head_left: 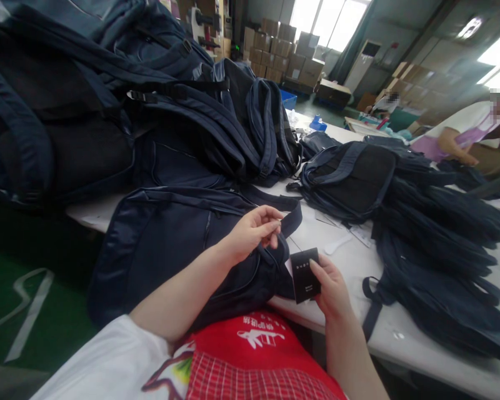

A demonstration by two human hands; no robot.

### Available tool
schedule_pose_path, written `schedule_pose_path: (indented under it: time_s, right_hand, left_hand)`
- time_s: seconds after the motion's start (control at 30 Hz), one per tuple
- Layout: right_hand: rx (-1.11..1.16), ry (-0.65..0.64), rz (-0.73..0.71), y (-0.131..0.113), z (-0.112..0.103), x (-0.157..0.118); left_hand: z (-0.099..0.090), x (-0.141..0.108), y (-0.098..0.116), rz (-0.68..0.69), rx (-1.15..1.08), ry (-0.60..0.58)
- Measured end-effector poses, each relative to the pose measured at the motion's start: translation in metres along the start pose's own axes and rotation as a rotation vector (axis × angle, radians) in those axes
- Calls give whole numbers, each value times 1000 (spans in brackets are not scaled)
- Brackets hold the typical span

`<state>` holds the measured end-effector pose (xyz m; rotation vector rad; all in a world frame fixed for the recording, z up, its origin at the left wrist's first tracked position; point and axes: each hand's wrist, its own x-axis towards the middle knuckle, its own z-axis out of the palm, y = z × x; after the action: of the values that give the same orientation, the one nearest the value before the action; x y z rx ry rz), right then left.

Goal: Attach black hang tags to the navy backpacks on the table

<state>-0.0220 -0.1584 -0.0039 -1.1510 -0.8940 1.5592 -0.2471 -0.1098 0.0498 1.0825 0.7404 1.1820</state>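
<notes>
My right hand (331, 280) grips a black hang tag (305, 275) with small pale lettering, the thumb lying across its front. A pinch closes my left hand (260, 230), thumb against fingertips; whatever it may hold is too small to make out. Beneath my left hand a dark navy backpack (170, 239) lies on its side at the near edge of the white table (291, 308). One of its straps (292, 219) curls up just behind my left fingers. The tag is held beside the backpack's right end, over the table edge.
More navy backpacks (58, 111) are heaped high on the left, and another pile (441, 222) covers the right side. Papers and a white strip (337, 243) lie between. A blue tray (318, 123) sits farther back. Beyond the right pile a person (450, 133) stands; cartons (270, 50) are stacked behind.
</notes>
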Motion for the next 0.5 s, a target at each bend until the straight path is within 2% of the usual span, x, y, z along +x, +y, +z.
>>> schedule_pose_path:
  time_s: [0.07,0.17,0.2,0.23,0.3,0.37,0.4,0.43,0.5]
  right_hand:
    - [-126,-33,-24,-1,-5,0]
    - [-305,-53,-109,-6,-9,1]
    - [-339,-57,-137,-8,-9,1]
    - [-362,-64,-160,-9,-8,0]
    - [-411,-102,-178,-10,-4,-1]
    - [-488,-167,-158,-10,-1,-3]
    - [-524,-193,-144,-10,0,-4]
    - [-548,-209,-131,-9,1,-5]
    - [-547,-194,-122,-8,1,-5]
  left_hand:
    - [-11,2,4,-4,75,-64]
    - [-25,5,10,37,345,-219]
    - [-28,6,11,64,440,-222]
    - [-30,9,11,96,523,-174]
    - [-31,14,10,163,609,39]
    - [-32,19,8,196,589,257]
    - [-32,20,8,186,568,321]
    - [-32,21,7,156,552,344]
    - [-30,19,6,40,520,288]
